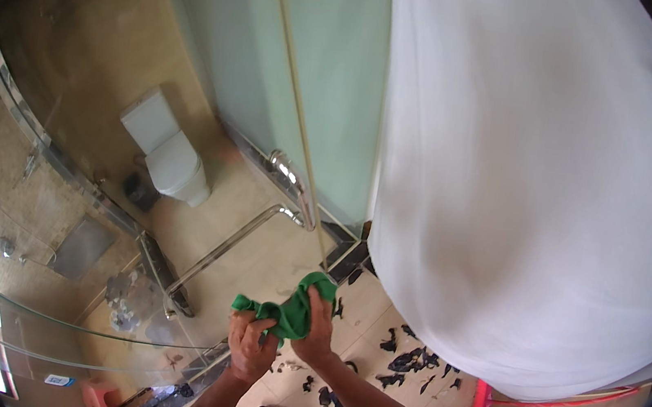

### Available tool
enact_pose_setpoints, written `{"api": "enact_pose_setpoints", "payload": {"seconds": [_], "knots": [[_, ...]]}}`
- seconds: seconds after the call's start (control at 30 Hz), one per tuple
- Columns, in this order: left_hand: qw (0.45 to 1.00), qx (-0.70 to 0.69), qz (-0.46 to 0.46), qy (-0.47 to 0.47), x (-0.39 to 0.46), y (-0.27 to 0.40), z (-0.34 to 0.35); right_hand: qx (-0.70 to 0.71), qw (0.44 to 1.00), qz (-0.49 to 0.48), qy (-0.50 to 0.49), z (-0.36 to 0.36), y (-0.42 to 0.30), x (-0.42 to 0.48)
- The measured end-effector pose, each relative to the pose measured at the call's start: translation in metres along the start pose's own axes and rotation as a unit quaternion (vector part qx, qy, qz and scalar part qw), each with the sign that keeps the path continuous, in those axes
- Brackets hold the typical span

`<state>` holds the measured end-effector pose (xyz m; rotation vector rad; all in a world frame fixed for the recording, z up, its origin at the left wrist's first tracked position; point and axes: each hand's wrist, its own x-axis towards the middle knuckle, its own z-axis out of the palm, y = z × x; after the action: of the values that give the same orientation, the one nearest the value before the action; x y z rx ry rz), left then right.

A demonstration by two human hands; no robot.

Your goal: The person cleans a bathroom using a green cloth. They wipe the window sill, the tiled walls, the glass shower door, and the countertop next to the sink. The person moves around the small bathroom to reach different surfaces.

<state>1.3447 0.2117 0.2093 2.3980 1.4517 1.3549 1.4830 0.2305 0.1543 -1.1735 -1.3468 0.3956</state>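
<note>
A bunched green cloth is held up in front of me at waist height. My left hand grips its lower left end, with the fingers curled over the fabric. On the other side my right hand holds the upper right end, thumb and fingers pressed into a fold. Beyond the cloth, a bent chrome tubular handle runs along a glass panel. Part of the tiled floor under my arms is hidden by them.
Black torn scraps litter the floor at right. A large white sheet hangs close on the right, above a pink broom head. Frosted green glass stands ahead. A toilet and a pink plastic object are at left.
</note>
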Motion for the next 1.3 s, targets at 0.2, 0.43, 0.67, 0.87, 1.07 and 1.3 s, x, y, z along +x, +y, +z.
{"api": "enact_pose_setpoints", "payload": {"seconds": [0.2, 0.43, 0.67, 0.87, 1.07, 1.3], "knots": [[0.991, -0.062, 0.106, 0.046, 0.104, 0.036, 0.028, -0.043, 0.992, -0.086, 0.088, -0.052, -0.015, 0.106], [0.967, -0.083, 0.208, 0.118, 0.206, 0.041, 0.047, -0.096, 0.974, -0.154, 0.138, -0.070, -0.019, 0.195], [0.950, -0.043, 0.258, 0.168, 0.289, 0.027, 0.054, -0.053, 0.975, -0.175, 0.128, -0.058, -0.015, 0.283], [0.931, 0.072, 0.288, 0.213, 0.366, 0.022, 0.059, -0.029, 0.960, -0.255, 0.113, -0.042, -0.003, 0.388], [0.923, 0.236, 0.246, 0.179, 0.416, 0.023, 0.067, -0.010, 0.933, -0.342, 0.111, -0.030, -0.009, 0.477], [0.931, 0.304, 0.147, 0.139, 0.458, 0.027, 0.076, 0.010, 0.906, -0.401, 0.134, -0.021, -0.022, 0.553]]}}
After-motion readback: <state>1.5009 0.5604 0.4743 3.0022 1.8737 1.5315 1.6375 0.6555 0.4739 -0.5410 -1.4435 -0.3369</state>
